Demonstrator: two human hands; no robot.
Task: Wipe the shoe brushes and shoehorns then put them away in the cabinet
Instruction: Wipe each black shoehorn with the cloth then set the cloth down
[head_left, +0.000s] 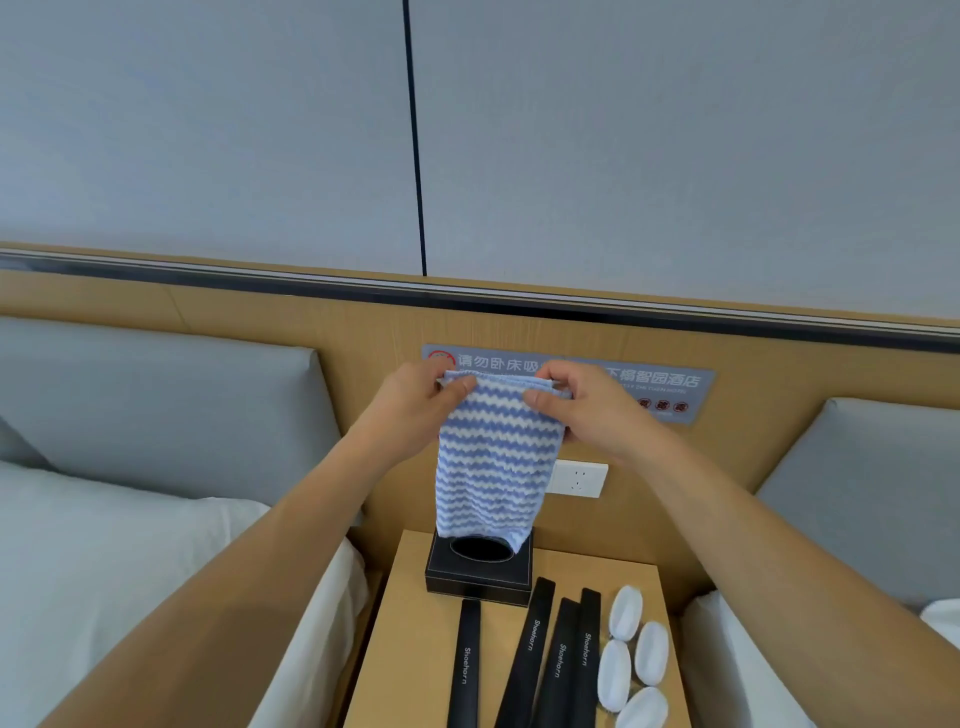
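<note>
A blue-and-white striped cloth (488, 462) hangs in the air above the nightstand. My left hand (415, 405) pinches its top left corner and my right hand (587, 410) pinches its top right corner. Below, on the wooden nightstand (410, 649), lie several black shoehorns (535, 649) marked "Shoehorn", side by side. To their right sit several small white oval shoe brushes (631, 660). Neither hand touches them.
A black square box with a round opening (478, 571) stands at the back of the nightstand, under the cloth's lower edge. Beds with white linen (104, 571) flank the nightstand on both sides. A wall socket (579, 479) and a grey sign (665, 384) are on the wooden headboard panel.
</note>
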